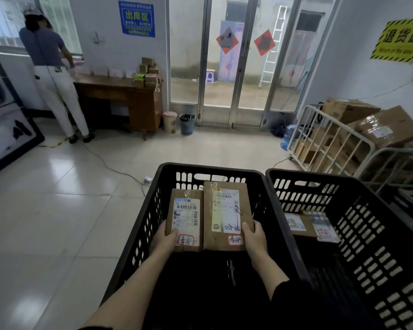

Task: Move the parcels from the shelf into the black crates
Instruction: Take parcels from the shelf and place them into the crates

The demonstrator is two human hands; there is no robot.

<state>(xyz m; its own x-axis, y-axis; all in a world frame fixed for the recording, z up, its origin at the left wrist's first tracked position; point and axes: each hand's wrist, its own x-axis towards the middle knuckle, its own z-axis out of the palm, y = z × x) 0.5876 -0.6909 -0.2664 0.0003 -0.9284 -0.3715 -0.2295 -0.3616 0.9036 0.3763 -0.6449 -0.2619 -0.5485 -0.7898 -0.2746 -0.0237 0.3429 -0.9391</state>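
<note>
Two black slatted crates stand side by side in front of me. Inside the left crate [138, 225] my left hand [166, 239] grips the near left corner of a small brown parcel [185, 210] with a white label. My right hand [254, 236] grips the near right corner of a larger brown parcel [225, 210] beside it. Both parcels lie flat with labels up, touching each other. The right crate [367, 246] holds a brown parcel [301, 225] and a flat white packet [324, 227] on its floor. The shelf is out of view.
A person [50, 67] stands at a wooden desk [129, 96] at the back left. Two bins [177, 122] stand by the glass doors. A white metal cage cart [332, 144] with cardboard boxes is at the right. A cable [105, 163] runs across the tiled floor.
</note>
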